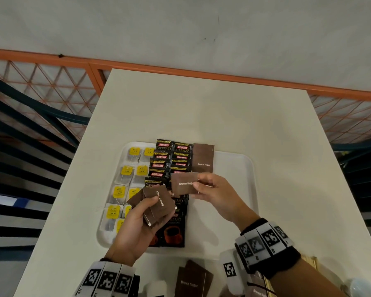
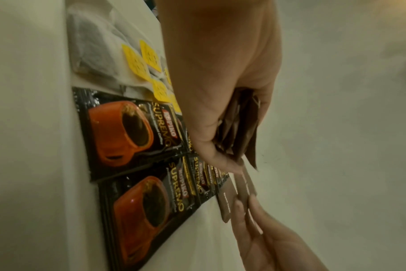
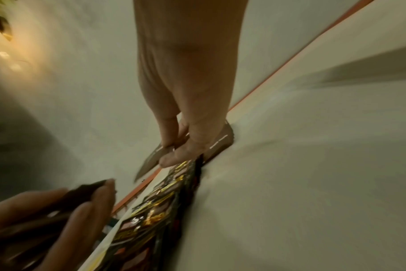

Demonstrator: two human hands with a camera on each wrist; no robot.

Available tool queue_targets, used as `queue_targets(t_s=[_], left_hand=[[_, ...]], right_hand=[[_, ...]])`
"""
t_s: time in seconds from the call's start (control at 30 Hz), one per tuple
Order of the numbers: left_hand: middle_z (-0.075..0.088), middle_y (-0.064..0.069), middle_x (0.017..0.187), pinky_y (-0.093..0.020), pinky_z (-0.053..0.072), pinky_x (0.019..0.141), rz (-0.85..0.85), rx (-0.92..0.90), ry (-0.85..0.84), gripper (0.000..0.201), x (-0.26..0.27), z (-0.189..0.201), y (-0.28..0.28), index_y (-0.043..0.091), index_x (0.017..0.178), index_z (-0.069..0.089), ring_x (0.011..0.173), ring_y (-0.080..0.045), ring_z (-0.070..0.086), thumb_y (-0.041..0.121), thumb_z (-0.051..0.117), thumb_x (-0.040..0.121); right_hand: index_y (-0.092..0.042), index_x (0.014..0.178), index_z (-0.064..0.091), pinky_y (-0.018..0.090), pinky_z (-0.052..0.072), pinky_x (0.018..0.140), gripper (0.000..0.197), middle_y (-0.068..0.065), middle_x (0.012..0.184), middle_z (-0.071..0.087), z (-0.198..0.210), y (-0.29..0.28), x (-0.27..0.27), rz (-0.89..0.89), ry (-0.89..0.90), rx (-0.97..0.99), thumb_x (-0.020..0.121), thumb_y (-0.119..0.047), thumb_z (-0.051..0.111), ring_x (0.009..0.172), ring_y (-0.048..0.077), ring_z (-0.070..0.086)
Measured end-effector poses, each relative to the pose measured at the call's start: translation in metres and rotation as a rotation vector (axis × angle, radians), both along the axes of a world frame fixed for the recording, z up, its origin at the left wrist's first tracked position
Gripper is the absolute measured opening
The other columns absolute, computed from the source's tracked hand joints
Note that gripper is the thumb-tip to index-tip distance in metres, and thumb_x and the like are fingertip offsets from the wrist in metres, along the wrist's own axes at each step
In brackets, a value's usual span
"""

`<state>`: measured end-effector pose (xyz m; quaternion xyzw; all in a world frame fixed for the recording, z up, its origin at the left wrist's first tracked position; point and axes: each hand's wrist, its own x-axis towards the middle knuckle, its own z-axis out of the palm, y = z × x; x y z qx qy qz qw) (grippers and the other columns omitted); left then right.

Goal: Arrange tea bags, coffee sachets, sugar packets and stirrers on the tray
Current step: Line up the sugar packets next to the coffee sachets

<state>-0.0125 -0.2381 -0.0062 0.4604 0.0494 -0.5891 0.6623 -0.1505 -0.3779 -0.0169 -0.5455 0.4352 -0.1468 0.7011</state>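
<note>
1. Your white plastic tray (image 1: pixel 240 166) on the pale surface (image 1: pixel 201 116) already carries two columns of yellow-tagged tea bags (image 1: pixel 126 171) and two of black coffee sachets (image 1: pixel 162 159).
2. One brown paper sugar packet (image 1: pixel 203 159) lies beside them.
3. Your right hand (image 1: pixel 214 194) pinches another packet (image 1: pixel 183 183); your left hand (image 1: pixel 137 219) grips a small brown stack (image 1: pixel 159 202).
4. More spare packets (image 1: pixel 191 279) wait off-tray; stirrers aren't clearly visible.

One tray (image 1: pixel 240 166). Nine tea bags (image 1: pixel 126 171) show at its 9 o'clock side. Coffee sachets (image 1: pixel 162 166) overlap in two columns, uncountable; one sugar packet (image 1: pixel 203 158) lies at 12 o'clock.
</note>
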Motion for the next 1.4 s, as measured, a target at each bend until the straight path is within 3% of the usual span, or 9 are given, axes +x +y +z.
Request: queue_targets(t_s=[0.13,0.23,0.37,0.57,0.77,0.93,1.07,1.2,1.4], left_hand=[[0.067,-0.019,0.111,-0.042,0.056,0.079,0.003,-0.011,0.035,0.046,0.001,-0.002,0.002,0.009,0.118,0.058,0.096,-0.031,0.067,0.01,0.057,0.073],[0.067,-0.019,0.108,-0.042,0.058,0.076,0.014,-0.011,0.061,0.056,0.0,-0.005,0.002,0.008,0.115,0.058,0.098,-0.034,0.066,0.012,0.07,0.061],[0.068,-0.018,0.104,-0.04,0.059,0.069,0.016,-0.005,0.077,0.048,-0.002,-0.008,0.001,0.01,0.109,0.062,0.097,-0.034,0.064,0.002,0.063,0.061],[0.073,-0.012,0.088,-0.037,0.059,0.066,0.049,-0.011,0.051,0.024,-0.003,-0.006,0.001,0.012,0.096,0.063,0.091,-0.031,0.064,0.002,0.044,0.087],[0.074,-0.01,0.084,-0.033,0.059,0.061,0.011,-0.007,0.02,0.027,-0.004,-0.007,0.002,0.013,0.095,0.064,0.077,-0.023,0.071,-0.001,0.043,0.087],[0.073,-0.008,0.094,-0.033,0.059,0.062,-0.031,-0.039,-0.026,0.035,-0.006,-0.003,-0.003,0.015,0.108,0.063,0.082,-0.023,0.072,-0.005,0.045,0.086],[0.073,-0.006,0.096,-0.032,0.059,0.064,-0.075,-0.056,-0.082,0.038,-0.008,0.001,-0.007,0.017,0.111,0.062,0.082,-0.021,0.071,-0.007,0.048,0.084],[0.073,-0.007,0.098,-0.031,0.058,0.063,-0.089,-0.069,-0.121,0.04,-0.01,0.005,-0.008,0.019,0.11,0.063,0.085,-0.021,0.071,-0.005,0.055,0.078],[0.069,-0.017,0.103,-0.031,0.059,0.064,-0.057,-0.014,-0.121,0.031,-0.011,0.004,-0.005,0.007,0.115,0.06,0.08,-0.021,0.071,0.001,0.054,0.085]], right_hand=[[-0.016,0.084,0.06,0.022,0.05,0.065,0.016,0.005,0.083,0.063,-0.01,-0.019,-0.011,-0.232,0.092,-0.015,0.088,-0.001,0.057,0.075,0.013,0.059],[-0.016,0.085,0.058,0.022,0.042,0.061,0.013,0.001,0.078,0.063,-0.019,-0.033,-0.015,-0.312,0.217,-0.122,0.087,-0.003,0.059,0.069,0.012,0.055],[-0.013,0.092,0.06,0.022,0.041,0.065,0.01,0.001,0.081,0.064,-0.028,-0.042,-0.014,-0.301,0.276,-0.182,0.085,-0.006,0.062,0.072,0.012,0.057],[-0.025,0.077,0.054,0.032,0.048,0.075,0.02,-0.005,0.073,0.062,-0.033,-0.041,-0.006,-0.28,0.34,-0.28,0.083,-0.01,0.065,0.067,0.008,0.055],[-0.015,0.093,0.055,0.007,0.041,0.06,0.017,-0.002,0.077,0.059,-0.032,-0.038,-0.003,-0.288,0.37,-0.39,0.082,-0.008,0.066,0.071,0.009,0.055],[-0.013,0.107,0.053,0.01,0.036,0.059,0.028,0.002,0.082,0.06,-0.022,-0.032,-0.001,-0.269,0.42,-0.464,0.084,-0.016,0.066,0.068,0.003,0.051],[-0.017,0.096,0.061,0.013,0.041,0.063,0.013,-0.005,0.081,0.062,0.001,-0.01,0.006,-0.035,0.313,-0.421,0.089,-0.029,0.059,0.072,0.008,0.057],[-0.017,0.098,0.064,0.016,0.044,0.054,0.014,-0.008,0.079,0.065,0.02,0.012,0.008,0.292,0.117,-0.177,0.089,-0.027,0.059,0.061,0.0,0.056],[-0.007,0.099,0.062,0.018,0.049,0.059,0.013,0.0,0.089,0.067,0.022,0.019,0.005,0.181,-0.008,-0.13,0.086,-0.009,0.062,0.073,0.006,0.06]])
